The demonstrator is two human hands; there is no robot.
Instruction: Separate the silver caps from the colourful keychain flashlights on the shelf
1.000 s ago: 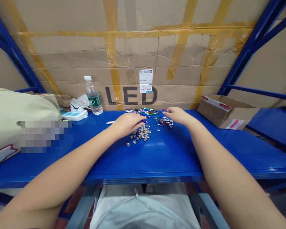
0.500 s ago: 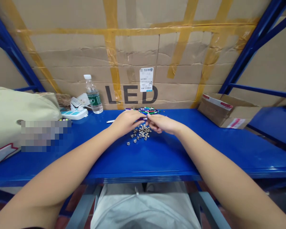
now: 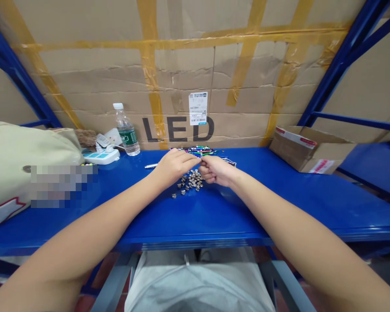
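Observation:
My left hand (image 3: 177, 166) is closed, its fingers wrapped over a slim pen that its back and fingers now mostly hide. The thumb and forefinger of my right hand (image 3: 216, 170) pinch at the left fingertips; whatever lies in that pinch is too small and covered to name. Just below both hands is a loose heap of small shiny metal pieces (image 3: 193, 179), a few of them strayed toward the front left. A silver pen-like end (image 3: 151, 166) sticks out left of my left hand; I cannot tell whether it belongs to the held pen. Colourful pens (image 3: 201, 150) lie behind the hands.
On the blue table (image 3: 195, 221) stand a water bottle (image 3: 127, 134) and a white power strip (image 3: 101, 156) at the back left. A pale bag (image 3: 32, 147) lies far left, an open carton (image 3: 299, 151) at right. A large cardboard sheet (image 3: 117, 78) backs the table.
My left fingers have closed further over the purple pen, which showed between the hands before. My right hand has turned slightly, and more pens show behind its wrist.

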